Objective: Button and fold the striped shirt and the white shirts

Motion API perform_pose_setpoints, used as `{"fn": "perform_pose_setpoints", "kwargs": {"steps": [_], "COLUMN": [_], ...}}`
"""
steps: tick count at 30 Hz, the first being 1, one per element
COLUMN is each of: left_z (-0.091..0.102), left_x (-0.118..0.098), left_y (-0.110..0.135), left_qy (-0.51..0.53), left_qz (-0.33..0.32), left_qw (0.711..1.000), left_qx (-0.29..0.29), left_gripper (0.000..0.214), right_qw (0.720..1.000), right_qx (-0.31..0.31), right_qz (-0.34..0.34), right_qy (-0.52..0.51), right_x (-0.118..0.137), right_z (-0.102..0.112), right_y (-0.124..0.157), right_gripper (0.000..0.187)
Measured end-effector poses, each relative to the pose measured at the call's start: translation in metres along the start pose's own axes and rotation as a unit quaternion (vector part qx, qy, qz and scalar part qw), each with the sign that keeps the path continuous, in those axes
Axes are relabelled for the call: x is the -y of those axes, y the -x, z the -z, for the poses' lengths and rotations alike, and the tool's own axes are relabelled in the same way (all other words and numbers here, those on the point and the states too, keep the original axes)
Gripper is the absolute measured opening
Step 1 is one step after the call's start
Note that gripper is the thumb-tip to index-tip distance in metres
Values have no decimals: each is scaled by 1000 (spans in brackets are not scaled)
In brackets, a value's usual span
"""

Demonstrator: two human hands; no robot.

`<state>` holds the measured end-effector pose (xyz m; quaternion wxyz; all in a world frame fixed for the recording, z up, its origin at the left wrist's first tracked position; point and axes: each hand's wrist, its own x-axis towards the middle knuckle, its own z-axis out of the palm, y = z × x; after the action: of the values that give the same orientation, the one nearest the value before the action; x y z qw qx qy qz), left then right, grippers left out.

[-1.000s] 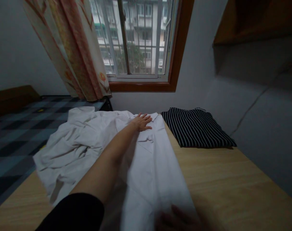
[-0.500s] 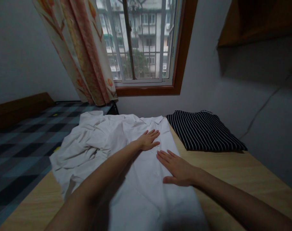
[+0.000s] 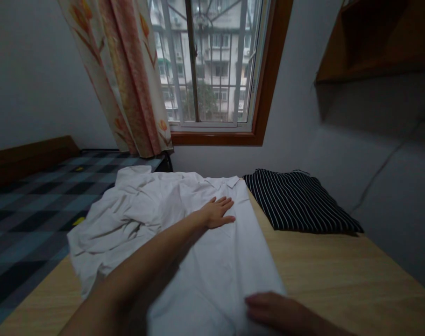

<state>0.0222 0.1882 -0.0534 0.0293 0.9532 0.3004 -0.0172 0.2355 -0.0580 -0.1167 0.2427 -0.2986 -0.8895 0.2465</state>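
Observation:
A white collared shirt (image 3: 212, 261) is spread over the wooden table, its collar at the far end and its left part bunched in wrinkles. My left hand (image 3: 217, 213) lies flat on the upper part of the shirt below the collar, palm down, fingers stretched out and holding nothing. Near the bottom of the view, my right hand (image 3: 277, 310) rests over the right edge of the shirt's lower part. It is blurred and partly cut off, with its fingers extended and nothing seen in them.
A folded black-and-white striped garment (image 3: 300, 200) lies at the table's far right. The wooden table (image 3: 324, 275) borders a bed with a checked cover (image 3: 30, 224) on the left. Beyond are a flowered curtain (image 3: 128, 84), a window and, upper right, a wooden shelf (image 3: 373, 46).
My right hand has slid down along the shirt toward me, from beside my left hand to the lower edge of the view. The left hand stays on the shirt.

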Motion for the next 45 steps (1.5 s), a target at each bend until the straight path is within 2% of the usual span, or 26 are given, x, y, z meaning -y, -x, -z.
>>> {"fn": "perform_pose_setpoints", "kwargs": {"steps": [1, 2, 4, 6, 8, 10, 12, 13, 15, 17, 18, 21, 23, 25, 27, 28, 30, 32, 33, 35, 37, 39, 42, 43, 45], "left_z": [8, 18, 41, 65, 85, 95, 95, 93, 87, 80, 78, 76, 76, 77, 80, 82, 87, 90, 90, 89, 85, 81, 78, 78, 79], "left_x": [-1, -1, 8, 27, 54, 83, 103, 108, 109, 101, 96, 87, 88, 92, 96, 99, 104, 111, 115, 121, 125, 126, 124, 123, 122], "left_y": [3, 8, 22, 40, 62, 85, 103, 111, 119, 121, 121, 116, 114, 113, 113, 113, 113, 113, 112, 112, 113, 112, 109, 108, 105], "left_qy": [-17, -37, -83, -116, -117, -67, 9, 37, 29, -36, -67, -95, -96, -94, -81, -73, -63, -42, -16, 66, 157, 233, 318, 339, 365], "left_qz": [4, 14, 69, 175, 298, 402, 454, 454, 408, 316, 265, 160, 150, 155, 157, 161, 203, 291, 337, 398, 421, 438, 464, 466, 467], "left_qw": [1000, 998, 988, 960, 922, 894, 884, 885, 905, 933, 948, 979, 983, 983, 984, 984, 976, 951, 936, 911, 892, 867, 825, 815, 803], "left_qx": [-17, -42, -112, -183, -217, -185, -115, -95, -119, -166, -165, -77, -38, -20, -2, -1, -39, -94, -106, -85, -48, -42, -59, -62, -61], "left_gripper": [70, 65, 54, 47, 48, 54, 57, 56, 52, 51, 51, 49, 49, 52, 51, 48, 43, 44, 47, 57, 62, 63, 61, 60, 60], "right_qw": [996, 976, 890, 837, 802, 785, 778, 775, 772, 773, 775, 778, 776, 789, 835, 866, 923, 961, 971, 981, 987, 989, 952, 937, 919], "right_qx": [-57, -130, -290, -333, -357, -368, -376, -380, -382, -379, -377, -373, -379, -381, -352, -321, -235, -132, -83, -8, 27, 56, 123, 144, 192], "right_qz": [-66, -154, -307, -379, -408, -430, -451, -461, -479, -492, -496, -503, -504, -479, -413, -366, -278, -210, -188, -154, -95, 23, 237, 279, 305], "right_qy": [-36, -88, -170, -211, -250, -251, -224, -206, -168, -128, -108, -42, -1, 47, 95, 115, 123, 121, 120, 117, 124, 137, 148, 151, 162], "right_x": [-8, -18, -44, -73, -100, -123, -140, -146, -156, -163, -166, -169, -163, -148, -122, -105, -67, -28, -10, 22, 47, 68, 93, 99, 109], "right_z": [18, 38, 74, 100, 114, 118, 119, 119, 119, 121, 122, 123, 121, 113, 99, 89, 67, 45, 34, 16, 2, -10, -24, -28, -36], "right_y": [-11, -26, -64, -106, -145, -175, -197, -204, -213, -217, -217, -214, -210, -205, -196, -191, -179, -169, -166, -165, -172, -185, -213, -223, -241], "right_gripper": [47, 48, 44, 43, 31, 21, 17, 17, 19, 20, 21, 26, 34, 41, 40, 38, 36, 37, 38, 41, 49, 57, 59, 57, 53]}}
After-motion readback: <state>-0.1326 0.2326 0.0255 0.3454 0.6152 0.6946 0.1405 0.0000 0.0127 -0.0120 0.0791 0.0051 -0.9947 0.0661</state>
